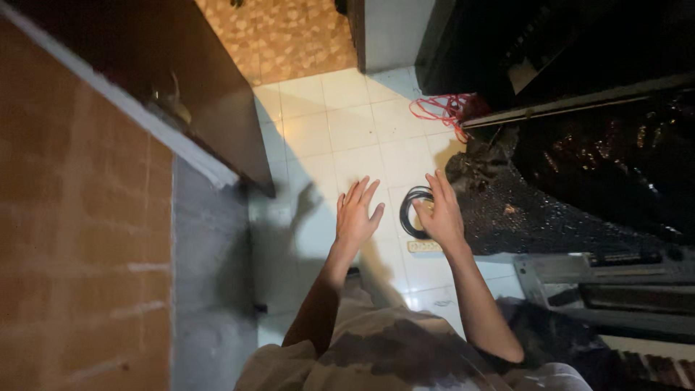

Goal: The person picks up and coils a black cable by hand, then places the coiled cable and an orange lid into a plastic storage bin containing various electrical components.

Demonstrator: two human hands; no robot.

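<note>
While both arms stretch out over the white tiled floor [340,123], the left hand [357,213] is spread flat with its fingers apart, holding nothing, its shadow falling on the tiles beside it. The right hand [440,210] is also open, fingers straight and close together. A black cable coil [411,210] lies on the floor just behind the right hand, showing past the thumb side of its palm; whether the fingers touch it cannot be told. A pale power strip [423,247] lies near the wrist. Farther off, a red cord bundle [441,108] sits by dark black netting [507,210].
</note>
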